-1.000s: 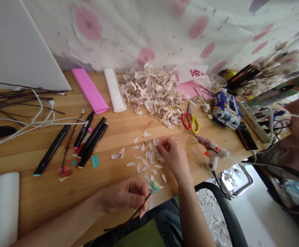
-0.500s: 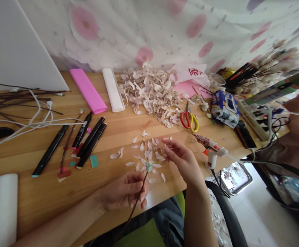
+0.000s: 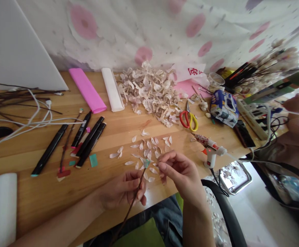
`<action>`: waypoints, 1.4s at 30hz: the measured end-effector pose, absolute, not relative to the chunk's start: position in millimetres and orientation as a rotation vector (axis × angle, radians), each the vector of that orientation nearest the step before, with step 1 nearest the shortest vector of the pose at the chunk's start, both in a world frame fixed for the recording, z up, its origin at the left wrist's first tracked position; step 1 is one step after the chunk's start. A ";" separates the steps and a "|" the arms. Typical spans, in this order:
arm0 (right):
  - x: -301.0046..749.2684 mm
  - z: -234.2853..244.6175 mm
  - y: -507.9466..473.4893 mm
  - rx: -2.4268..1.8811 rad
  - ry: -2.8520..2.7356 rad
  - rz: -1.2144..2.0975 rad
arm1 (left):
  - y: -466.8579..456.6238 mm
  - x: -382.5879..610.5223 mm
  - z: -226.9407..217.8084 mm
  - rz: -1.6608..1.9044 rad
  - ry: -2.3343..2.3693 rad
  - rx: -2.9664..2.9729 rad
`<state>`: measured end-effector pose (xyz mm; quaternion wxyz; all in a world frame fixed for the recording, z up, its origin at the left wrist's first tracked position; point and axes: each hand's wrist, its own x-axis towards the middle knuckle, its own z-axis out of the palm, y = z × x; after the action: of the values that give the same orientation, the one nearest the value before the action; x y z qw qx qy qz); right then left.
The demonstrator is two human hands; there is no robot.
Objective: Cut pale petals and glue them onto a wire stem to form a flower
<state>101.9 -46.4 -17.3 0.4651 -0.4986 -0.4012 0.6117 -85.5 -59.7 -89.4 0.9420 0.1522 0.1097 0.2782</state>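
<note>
Gripping a thin dark twig between fingers and thumb, the left hand holds it tilted, its lower end running down past the bench edge and its teal-wrapped tip standing just above the fingers. The right hand hovers just beside that tip, its fingertips drawn narrowly together; whether they pinch anything is too small to tell. Loose pale petals lie scattered on the bench directly beyond both hands, and a large heap of petal scraps sits farther back against the patterned pink-and-white wall paper. Behind the heap's left side lie a pink crepe paper roll and a white paper roll. Black markers and a small teal paper scrap rest left of the petals, with bare twigs and a white cable beyond them. To the right are red-and-yellow scissors, a hot glue gun, a printed plastic bag and a power strip. Another person's hand shows at the far right edge.
</note>
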 end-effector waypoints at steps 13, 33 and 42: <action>93.5 -17.2 -50.1 -1.290 -1.256 1.082 | -58.4 -84.4 -83.2 0.579 0.224 0.310; 100.2 -21.1 -52.7 -1.174 -1.575 1.018 | -70.8 -86.0 -124.6 0.558 0.234 0.401; 98.5 -21.2 -52.1 -1.200 -1.651 0.877 | -71.2 -84.8 -123.0 0.574 0.252 0.430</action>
<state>98.5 -52.1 -21.2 0.4443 -0.4839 -0.6659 0.3536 -84.8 -71.2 -123.0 0.9286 0.2100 0.1229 0.2801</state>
